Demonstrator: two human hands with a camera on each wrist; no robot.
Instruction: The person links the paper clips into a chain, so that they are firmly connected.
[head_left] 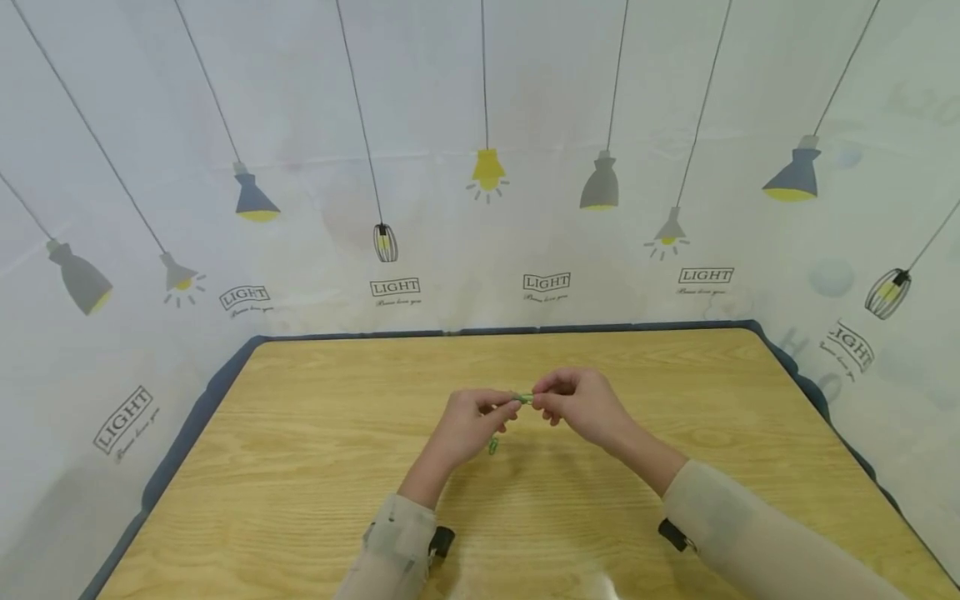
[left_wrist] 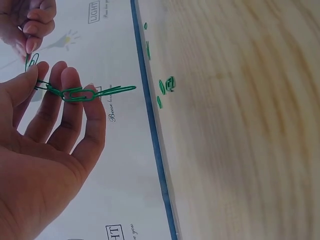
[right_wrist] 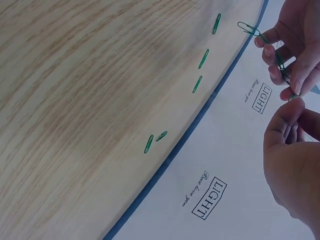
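My left hand [head_left: 468, 425] holds a short chain of linked green paper clips [left_wrist: 75, 94] between thumb and fingers. The chain runs across the fingers, and its last clip [head_left: 492, 446] sticks out past them, over the table. My right hand [head_left: 588, 406] faces it from the right and pinches a green paper clip [left_wrist: 33, 61] at the chain's other end, close to the left fingertips. Whether this clip is linked to the chain, I cannot tell. In the right wrist view the right hand [right_wrist: 295, 150] covers most of that clip.
Several loose green paper clips [right_wrist: 203, 58] lie spread on the wooden table [head_left: 315, 467], two of them [right_wrist: 148, 143] close together. A dark blue edge [head_left: 570, 328] borders the table. Behind it hangs a pale wall covering [head_left: 435, 108] printed with lamps.
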